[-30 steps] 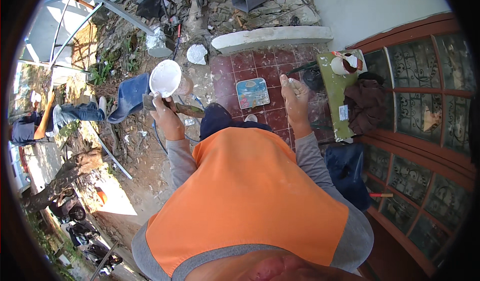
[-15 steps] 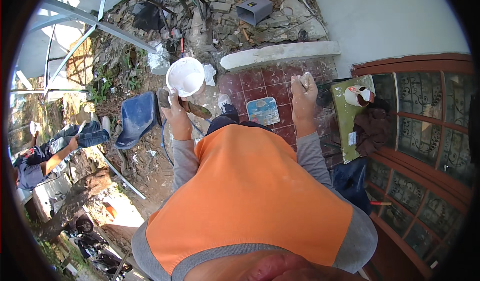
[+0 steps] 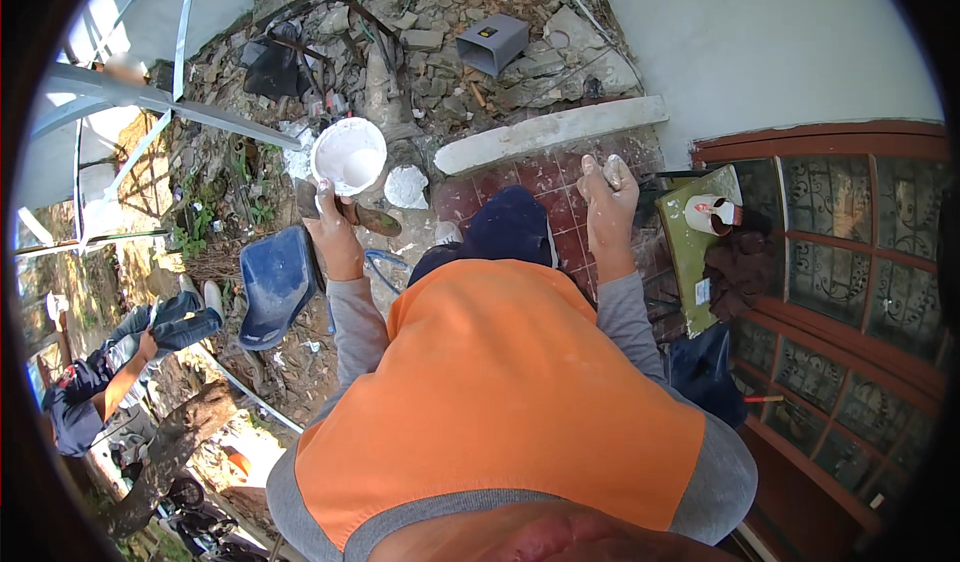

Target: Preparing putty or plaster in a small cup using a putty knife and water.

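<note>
My left hand [image 3: 336, 238] is closed on the near edge of a round white tub [image 3: 350, 158], the thumb at its rim. White paste-like material coats the inside of the tub. My right hand [image 3: 608, 207] is raised over the red tiles, its fingers curled together with white smears on them. Whatever it may hold, if anything, is too small to make out. Below the left hand a brown, elongated object [image 3: 378, 223] shows partly; its kind is unclear.
A white curb [image 3: 550, 134] edges the red tiles [image 3: 510, 178], with rubble [image 3: 430, 72] beyond. A blue plastic seat [image 3: 278, 287] lies left. At right, a green board [image 3: 692, 252] bears a white can [image 3: 710, 214] and brown cloth [image 3: 740, 270]. Another person [image 3: 110, 372] is at far left.
My dark-clad knee has come up into view, covering the blue-and-white mat on the tiles. The tub and left hand have shifted slightly left; the view has moved a little.
</note>
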A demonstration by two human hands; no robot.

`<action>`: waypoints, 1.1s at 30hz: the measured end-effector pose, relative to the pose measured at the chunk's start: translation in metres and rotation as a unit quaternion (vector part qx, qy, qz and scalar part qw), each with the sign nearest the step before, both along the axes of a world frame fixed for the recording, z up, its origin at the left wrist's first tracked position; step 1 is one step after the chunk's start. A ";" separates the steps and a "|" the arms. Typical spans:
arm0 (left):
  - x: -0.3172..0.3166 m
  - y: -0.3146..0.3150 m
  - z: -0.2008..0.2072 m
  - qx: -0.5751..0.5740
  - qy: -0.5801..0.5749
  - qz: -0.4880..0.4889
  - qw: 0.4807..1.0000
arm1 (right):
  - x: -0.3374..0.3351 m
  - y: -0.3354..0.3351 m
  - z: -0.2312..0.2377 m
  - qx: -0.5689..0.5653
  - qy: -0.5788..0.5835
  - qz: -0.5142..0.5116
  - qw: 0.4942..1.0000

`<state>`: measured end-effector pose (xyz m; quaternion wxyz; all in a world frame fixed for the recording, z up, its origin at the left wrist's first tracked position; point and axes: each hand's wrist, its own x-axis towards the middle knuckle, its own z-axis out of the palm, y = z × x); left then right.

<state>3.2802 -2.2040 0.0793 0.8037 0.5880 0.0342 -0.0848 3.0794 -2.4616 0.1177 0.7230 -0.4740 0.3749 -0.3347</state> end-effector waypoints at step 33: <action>0.084 -0.191 0.038 -0.010 -0.044 0.080 0.996 | 0.144 -0.195 -0.005 -0.028 -0.092 0.124 0.988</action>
